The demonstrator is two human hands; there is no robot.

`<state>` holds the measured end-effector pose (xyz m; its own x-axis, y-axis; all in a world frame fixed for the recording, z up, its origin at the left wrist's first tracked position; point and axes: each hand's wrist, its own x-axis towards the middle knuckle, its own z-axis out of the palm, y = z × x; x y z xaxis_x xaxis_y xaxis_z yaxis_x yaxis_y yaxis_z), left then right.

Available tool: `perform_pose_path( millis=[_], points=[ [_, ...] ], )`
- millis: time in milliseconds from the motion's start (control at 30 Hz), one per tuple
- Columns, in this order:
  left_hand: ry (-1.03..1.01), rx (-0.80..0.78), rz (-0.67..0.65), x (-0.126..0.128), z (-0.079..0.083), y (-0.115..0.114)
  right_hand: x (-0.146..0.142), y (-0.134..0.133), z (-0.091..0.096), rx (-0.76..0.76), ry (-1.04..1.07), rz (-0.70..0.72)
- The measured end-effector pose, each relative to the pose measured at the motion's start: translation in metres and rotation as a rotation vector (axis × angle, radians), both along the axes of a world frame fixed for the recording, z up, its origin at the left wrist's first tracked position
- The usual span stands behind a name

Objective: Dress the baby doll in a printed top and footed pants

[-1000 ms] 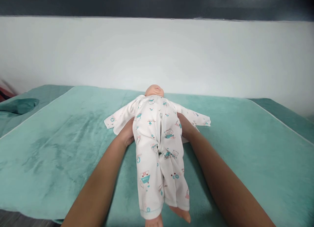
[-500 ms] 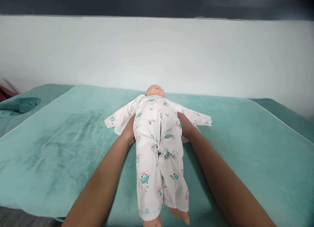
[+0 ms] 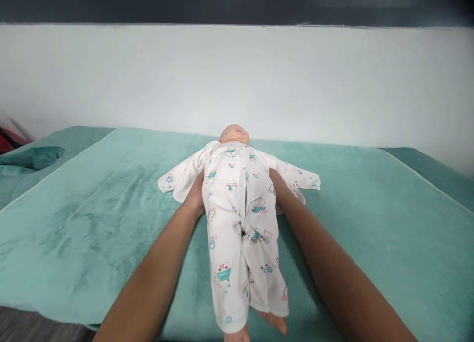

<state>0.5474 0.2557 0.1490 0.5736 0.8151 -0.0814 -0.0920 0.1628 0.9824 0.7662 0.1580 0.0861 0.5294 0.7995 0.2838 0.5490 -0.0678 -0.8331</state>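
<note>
A baby doll (image 3: pixel 240 204) in a white sleepsuit printed with small teal and pink figures lies face up on a teal blanket (image 3: pixel 92 209), head away from me and bare feet toward me. My left hand (image 3: pixel 195 196) presses against the doll's left side under its sleeve. On the other side, my right hand (image 3: pixel 278 186) holds the torso. The fingers of both hands are hidden behind the doll's body. The empty-looking sleeves spread out to each side.
The blanket covers a wide flat surface that ends at a white wall (image 3: pixel 237 80) behind the doll's head. A bunched dark teal cloth (image 3: pixel 33 157) lies at the far left, with something red (image 3: pixel 5 137) beyond it.
The doll's legs have shifted slightly to the right and its body sits a little higher in the view. Both hands stay at its sides.
</note>
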Motion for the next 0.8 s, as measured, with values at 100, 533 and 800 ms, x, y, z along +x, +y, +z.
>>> perform_pose_path(
  millis=[100,533,800],
  points=[
    [-0.007,-0.007,0.005,0.0,0.005,-0.003,-0.001,-0.001,0.0,-0.003,-0.015,-0.002],
    [-0.005,-0.049,0.046,-0.002,0.002,-0.001,-0.017,-0.02,0.024,0.011,0.071,0.171],
    [0.154,0.35,0.111,-0.034,-0.022,-0.021,-0.03,-0.033,0.016,0.001,-0.082,0.047]
  ],
)
